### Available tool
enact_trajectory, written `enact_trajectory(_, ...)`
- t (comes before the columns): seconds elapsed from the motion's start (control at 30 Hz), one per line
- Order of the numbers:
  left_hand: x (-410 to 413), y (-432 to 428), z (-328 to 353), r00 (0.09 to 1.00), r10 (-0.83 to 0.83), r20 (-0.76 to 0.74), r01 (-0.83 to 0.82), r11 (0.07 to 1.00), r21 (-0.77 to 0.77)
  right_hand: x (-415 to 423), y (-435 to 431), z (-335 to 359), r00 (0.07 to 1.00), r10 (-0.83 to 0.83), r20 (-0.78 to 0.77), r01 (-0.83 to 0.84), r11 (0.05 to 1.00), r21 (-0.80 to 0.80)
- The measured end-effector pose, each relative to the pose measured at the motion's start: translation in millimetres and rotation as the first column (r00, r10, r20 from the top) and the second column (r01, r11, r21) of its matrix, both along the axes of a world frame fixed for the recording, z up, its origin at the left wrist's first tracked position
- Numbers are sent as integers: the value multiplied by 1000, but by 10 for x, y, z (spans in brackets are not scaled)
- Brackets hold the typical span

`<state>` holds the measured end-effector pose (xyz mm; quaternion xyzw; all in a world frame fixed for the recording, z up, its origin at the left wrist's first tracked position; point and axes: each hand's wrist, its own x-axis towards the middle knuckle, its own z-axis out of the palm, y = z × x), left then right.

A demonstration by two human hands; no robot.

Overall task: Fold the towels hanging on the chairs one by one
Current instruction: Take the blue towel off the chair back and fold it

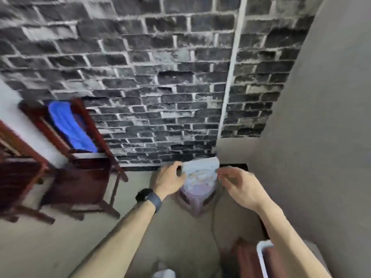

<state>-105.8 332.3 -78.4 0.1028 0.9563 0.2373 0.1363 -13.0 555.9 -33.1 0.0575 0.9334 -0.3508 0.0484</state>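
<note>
My left hand [170, 180] and right hand [237, 184] each pinch a top corner of the pale towel [200, 167]. Hold both corners level and taut, then bring the edges together squarely.

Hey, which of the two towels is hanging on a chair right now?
The bright blue towel, hanging on the dark red chair on the left. The pale towel is held up between the left hand and right hand.

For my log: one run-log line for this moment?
left hand, right hand: pinch pale patterned towel | bright blue towel: on dark red wooden chair
</note>
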Motion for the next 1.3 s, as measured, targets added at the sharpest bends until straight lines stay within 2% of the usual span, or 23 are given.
enact_trajectory(0.1, -90, -999, 317, 967, 242, -82, -241, 970, 26, -546, -808, 322, 978, 181, -100, -182, 983, -5)
enact_trajectory(0.2, -79, -1950, 624, 890, 422, -172, -421, 906, 41, -939, -1651, 569, 924, 313, -222, -325, 945, -22)
enact_trajectory(0.37, -61, -3269, 1039, 793, 558, -242, -559, 826, 74, -1385, -2978, 792, 813, 474, -338, -497, 868, 22)
enact_trajectory(0.53, -227, -4231, 1382, 746, 590, -309, -593, 800, 94, -1777, -4005, 868, 757, 534, -377, -554, 830, 64)
enact_trajectory(0.8, -1084, -5103, 1567, 756, 595, -274, -564, 804, 190, -2683, -4899, 844, 766, 549, -334, -556, 827, 86)
enact_trajectory(1.07, -2441, -5674, 1264, 771, 584, -252, -555, 811, 182, -3922, -5375, 552, 788, 497, -363, -511, 857, 65)
enact_trajectory(1.3, -3592, -6000, 738, 803, 585, -115, -579, 811, 89, -5145, -5697, -138, 866, 465, -184, -449, 885, 123)
